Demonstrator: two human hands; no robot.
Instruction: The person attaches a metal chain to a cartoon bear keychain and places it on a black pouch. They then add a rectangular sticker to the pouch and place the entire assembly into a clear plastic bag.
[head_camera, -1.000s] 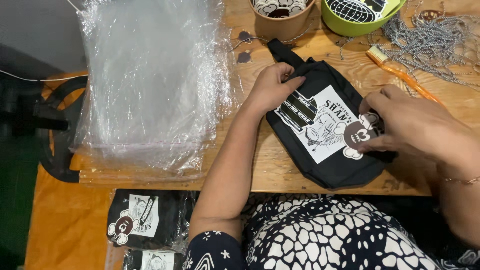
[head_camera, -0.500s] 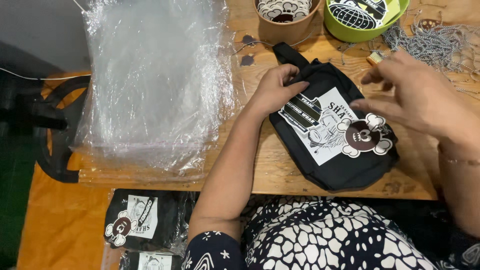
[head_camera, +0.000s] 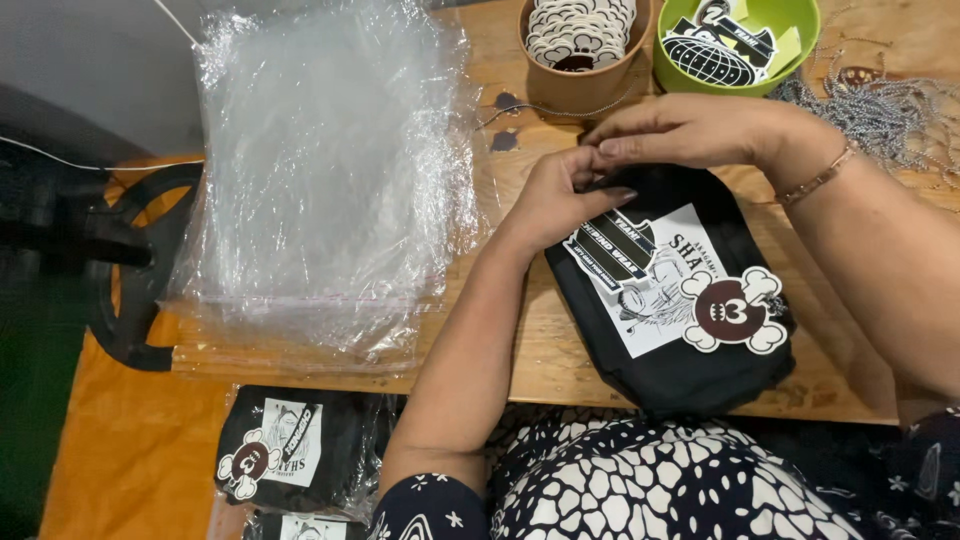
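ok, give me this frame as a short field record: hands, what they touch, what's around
left hand: fingers on the top edge of the black pouch
right hand: fingers meet the left hand's at the same top edge
pouch: lies flat on the wooden table, printed card and skull-shaped tag on its face
left of hands: stack of clear plastic bags
far edge: brown cup of round tags, green bowl of labels, ball chains
below table: bagged pouch
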